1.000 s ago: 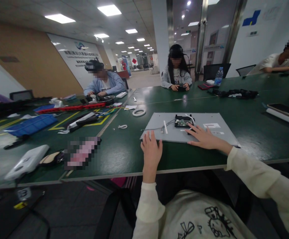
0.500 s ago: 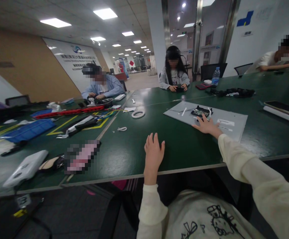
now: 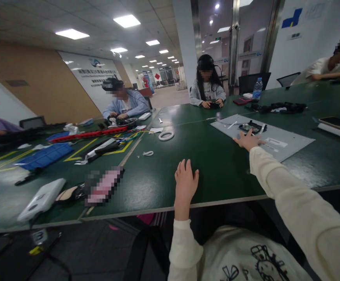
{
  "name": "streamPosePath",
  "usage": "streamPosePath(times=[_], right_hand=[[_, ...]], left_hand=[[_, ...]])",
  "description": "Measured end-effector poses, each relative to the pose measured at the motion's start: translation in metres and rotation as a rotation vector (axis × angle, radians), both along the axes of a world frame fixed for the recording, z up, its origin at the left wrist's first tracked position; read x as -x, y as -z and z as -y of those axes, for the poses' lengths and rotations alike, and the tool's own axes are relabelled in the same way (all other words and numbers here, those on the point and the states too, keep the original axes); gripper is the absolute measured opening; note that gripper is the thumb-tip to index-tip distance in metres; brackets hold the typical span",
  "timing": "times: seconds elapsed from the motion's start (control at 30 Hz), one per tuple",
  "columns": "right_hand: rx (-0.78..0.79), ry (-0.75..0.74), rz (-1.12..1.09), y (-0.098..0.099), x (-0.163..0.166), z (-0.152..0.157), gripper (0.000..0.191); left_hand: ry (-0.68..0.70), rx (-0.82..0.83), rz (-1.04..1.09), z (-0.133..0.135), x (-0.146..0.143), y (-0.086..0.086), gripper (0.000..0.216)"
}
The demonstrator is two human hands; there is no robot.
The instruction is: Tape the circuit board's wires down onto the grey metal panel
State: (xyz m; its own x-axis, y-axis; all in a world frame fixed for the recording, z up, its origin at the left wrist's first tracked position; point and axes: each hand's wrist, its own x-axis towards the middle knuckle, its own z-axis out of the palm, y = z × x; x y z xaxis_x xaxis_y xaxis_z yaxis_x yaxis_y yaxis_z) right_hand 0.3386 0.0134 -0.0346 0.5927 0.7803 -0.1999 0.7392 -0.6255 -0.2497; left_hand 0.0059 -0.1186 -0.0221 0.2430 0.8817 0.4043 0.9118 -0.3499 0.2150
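My left hand [image 3: 186, 187] lies on the green tabletop near its front edge, fingers stretched forward and holding nothing. Farther right, my right hand [image 3: 248, 140] is spread over the near left edge of a flat grey panel [image 3: 297, 140]. Its fingertips reach close to a black open-framed part [image 3: 253, 127] on the panel; whether they touch it, I cannot tell. A thin white strip [image 3: 232, 125] lies left of that part, and white labels [image 3: 276, 143] are on the panel to the right.
A white tape roll [image 3: 166, 136], coiled white cable [image 3: 148, 153] and small wrench [image 3: 161, 120] lie left of centre. Farther left are a blue tray [image 3: 45, 156], a pink item [image 3: 105, 186] and a white device [image 3: 42, 199]. A phone [image 3: 339, 127] lies right. Several people sit around.
The grey panel has slid rightward and turned slightly, with its left corner now farther from me. My right hand has moved a little forward; my left hand rests as before. The view has shifted slightly.
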Motion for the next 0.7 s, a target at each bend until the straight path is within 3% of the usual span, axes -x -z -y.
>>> streamPosePath(times=[0.27,0.5,0.7], right_hand=[[-0.098,0.071,-0.032,-0.002,-0.019,0.000,0.079],[-0.061,0.166,-0.049,-0.002,-0.029,-0.004,0.081],[-0.109,0.149,-0.049,0.000,-0.034,-0.008,0.082]], left_hand=[[-0.004,0.014,-0.024,0.002,0.000,0.000,0.049],[-0.005,0.022,-0.028,0.003,-0.001,0.000,0.049],[-0.003,0.022,-0.041,0.004,0.000,0.002,0.050]])
